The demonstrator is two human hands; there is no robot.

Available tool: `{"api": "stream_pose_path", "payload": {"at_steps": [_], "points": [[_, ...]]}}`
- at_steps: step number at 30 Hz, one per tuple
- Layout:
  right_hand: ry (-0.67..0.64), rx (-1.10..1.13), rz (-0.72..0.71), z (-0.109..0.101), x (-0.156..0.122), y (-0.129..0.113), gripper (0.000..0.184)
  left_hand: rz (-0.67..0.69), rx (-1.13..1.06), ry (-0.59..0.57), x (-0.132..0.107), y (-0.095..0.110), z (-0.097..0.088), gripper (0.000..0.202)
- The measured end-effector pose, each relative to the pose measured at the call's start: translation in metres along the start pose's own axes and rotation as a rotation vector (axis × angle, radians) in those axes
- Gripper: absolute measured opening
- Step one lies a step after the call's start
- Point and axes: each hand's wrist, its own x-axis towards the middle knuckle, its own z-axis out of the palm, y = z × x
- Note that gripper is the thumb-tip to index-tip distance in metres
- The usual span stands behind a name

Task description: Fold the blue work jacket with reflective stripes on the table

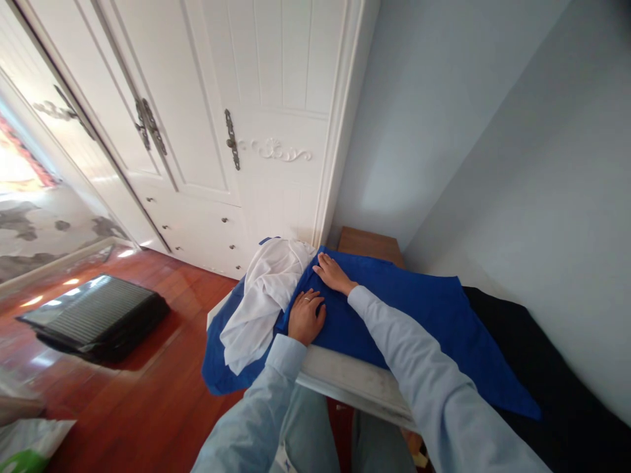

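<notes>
A blue cloth (424,315) lies spread over a white table (345,378). My left hand (305,316) rests flat on the cloth near its left fold, fingers stretched out, a ring on one finger. My right hand (334,273) lies flat on the cloth a little farther away, fingers extended toward the far edge. A crumpled white garment (261,299) lies on the blue cloth just left of my left hand, touching it. Both arms wear light blue sleeves.
A white wardrobe (221,131) with metal handles stands behind the table. A brown wooden stand (369,243) sits in the corner. Dark fabric (542,368) covers the right side. A black suitcase (98,315) lies on the red wooden floor at left.
</notes>
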Motion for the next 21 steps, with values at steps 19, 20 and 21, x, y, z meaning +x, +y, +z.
{"api": "stream_pose_path", "payload": {"at_steps": [19,20,21], "points": [[0.463,0.313,0.377,-0.057,-0.333,0.063,0.061,-0.498,-0.089,-0.052,-0.057,-0.017,-0.098,0.046],[0.51,0.263,0.415,-0.058,-0.349,0.07,0.06,-0.5,-0.108,-0.068,-0.054,-0.016,-0.097,0.047],[0.553,0.21,0.453,-0.059,-0.365,0.079,0.059,-0.511,-0.127,-0.083,-0.051,-0.014,-0.097,0.049]]}}
